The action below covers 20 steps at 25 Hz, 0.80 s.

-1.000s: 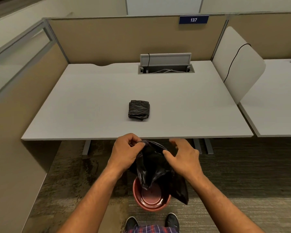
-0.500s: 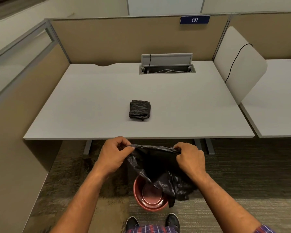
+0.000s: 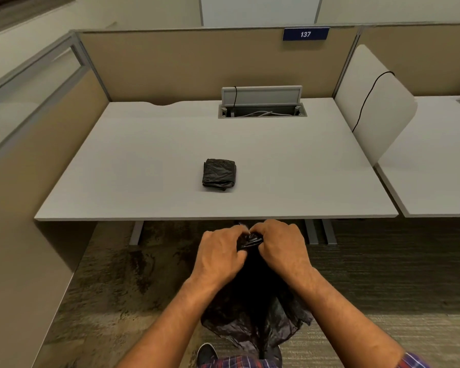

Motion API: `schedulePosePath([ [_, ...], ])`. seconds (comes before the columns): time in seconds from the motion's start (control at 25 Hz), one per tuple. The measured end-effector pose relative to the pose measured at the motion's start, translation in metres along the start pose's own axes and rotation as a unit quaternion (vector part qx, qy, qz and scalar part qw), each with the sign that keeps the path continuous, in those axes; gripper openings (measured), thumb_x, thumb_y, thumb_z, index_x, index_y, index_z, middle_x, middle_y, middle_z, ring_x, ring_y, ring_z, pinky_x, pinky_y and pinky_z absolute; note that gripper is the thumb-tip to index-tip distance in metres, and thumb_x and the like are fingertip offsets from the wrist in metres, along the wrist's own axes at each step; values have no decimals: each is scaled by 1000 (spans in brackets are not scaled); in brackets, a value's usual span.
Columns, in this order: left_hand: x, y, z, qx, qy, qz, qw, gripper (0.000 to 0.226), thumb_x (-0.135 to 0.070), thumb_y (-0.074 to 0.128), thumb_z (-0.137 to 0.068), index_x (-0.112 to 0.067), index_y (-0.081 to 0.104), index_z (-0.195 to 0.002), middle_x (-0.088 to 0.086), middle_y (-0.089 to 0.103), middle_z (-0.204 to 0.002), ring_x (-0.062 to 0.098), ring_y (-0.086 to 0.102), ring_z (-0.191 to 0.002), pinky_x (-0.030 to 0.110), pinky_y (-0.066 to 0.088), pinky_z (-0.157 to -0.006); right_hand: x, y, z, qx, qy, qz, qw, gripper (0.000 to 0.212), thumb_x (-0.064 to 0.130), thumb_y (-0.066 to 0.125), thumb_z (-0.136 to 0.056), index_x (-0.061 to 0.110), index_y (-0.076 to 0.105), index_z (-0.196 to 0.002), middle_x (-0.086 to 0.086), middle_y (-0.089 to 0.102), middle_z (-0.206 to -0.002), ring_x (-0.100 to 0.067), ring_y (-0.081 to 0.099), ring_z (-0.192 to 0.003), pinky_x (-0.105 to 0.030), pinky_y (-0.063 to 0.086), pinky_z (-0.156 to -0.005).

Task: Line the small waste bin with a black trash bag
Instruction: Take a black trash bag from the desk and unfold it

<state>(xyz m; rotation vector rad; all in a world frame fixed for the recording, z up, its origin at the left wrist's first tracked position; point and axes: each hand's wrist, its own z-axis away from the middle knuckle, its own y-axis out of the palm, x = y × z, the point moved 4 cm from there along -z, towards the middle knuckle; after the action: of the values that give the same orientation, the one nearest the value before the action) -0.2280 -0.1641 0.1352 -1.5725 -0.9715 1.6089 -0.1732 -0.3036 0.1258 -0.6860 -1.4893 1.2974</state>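
A black trash bag (image 3: 252, 309) hangs in front of me, below the desk's front edge. My left hand (image 3: 221, 252) and my right hand (image 3: 282, 248) are pressed close together, both gripping the bunched top edge of the bag. The bag drapes down between my forearms and hides the small red waste bin on the floor beneath it. A second black bag, folded into a square (image 3: 219, 174), lies on the grey desk (image 3: 144, 168) beyond my hands.
An open cable tray (image 3: 262, 110) sits at the back of the desk. Beige partitions close off the back and left. A white divider (image 3: 377, 110) with a black cord stands on the right. Desk legs (image 3: 136, 232) rise from the carpet. My shoe (image 3: 207, 354) shows below.
My hands were apart, holding the bag's mouth spread over the red bin. They have come together at the bag's top, and the hanging bag now covers the bin.
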Motion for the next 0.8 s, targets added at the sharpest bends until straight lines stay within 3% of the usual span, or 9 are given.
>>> schedulePosePath([
  [0.08, 2, -4, -3, -35, -18, 15, 999, 36, -20, 68, -84, -31, 78, -117, -6, 84, -101, 18, 77, -93, 39, 60, -92, -7, -5, 1, -11, 8, 12, 1000, 26, 28, 53, -95, 33, 77, -106, 6, 74, -91, -16, 68, -85, -42, 52, -86],
  [0.32, 45, -18, 2, -67, -105, 67, 990, 32, -12, 70, -81, -30, 82, -106, -11, 82, -97, 8, 72, -87, 30, 60, -82, -50, -12, 10, -35, 90, 46, 994, 36, 16, 55, -91, 33, 77, -115, 5, 76, -94, -20, 72, -92, -44, 52, -86],
  [0.48, 80, -24, 15, -66, -202, 105, 972, 26, -14, 73, -83, -34, 79, -99, -9, 80, -97, 13, 73, -91, 35, 61, -82, -72, -17, 14, -37, 143, 41, 988, 38, 16, 57, -92, 35, 76, -119, 6, 78, -107, -20, 71, -102, -47, 50, -92],
  [0.56, 85, -23, 22, -74, -225, 99, 966, 28, -20, 76, -84, -38, 73, -105, -5, 80, -107, 15, 72, -95, 42, 62, -89, -71, -19, 14, -36, 139, 36, 989, 41, 15, 57, -90, 34, 76, -120, 5, 79, -111, -22, 71, -106, -46, 51, -93],
  [0.72, 41, -4, 20, -24, -122, -51, 991, 81, -57, 77, -74, -35, 51, -148, -7, 59, -150, 19, 52, -140, 51, 37, -113, -44, -18, 8, -34, 65, 18, 997, 37, 17, 57, -89, 32, 78, -116, 5, 81, -101, -20, 73, -97, -44, 55, -91],
  [0.8, 8, 9, 15, -2, -54, -47, 997, 82, -61, 72, -76, -36, 48, -151, -9, 56, -153, 17, 48, -144, 47, 30, -114, -27, -18, 3, -33, 22, 20, 999, 36, 19, 57, -89, 32, 78, -114, 6, 79, -100, -19, 73, -93, -42, 56, -88],
])
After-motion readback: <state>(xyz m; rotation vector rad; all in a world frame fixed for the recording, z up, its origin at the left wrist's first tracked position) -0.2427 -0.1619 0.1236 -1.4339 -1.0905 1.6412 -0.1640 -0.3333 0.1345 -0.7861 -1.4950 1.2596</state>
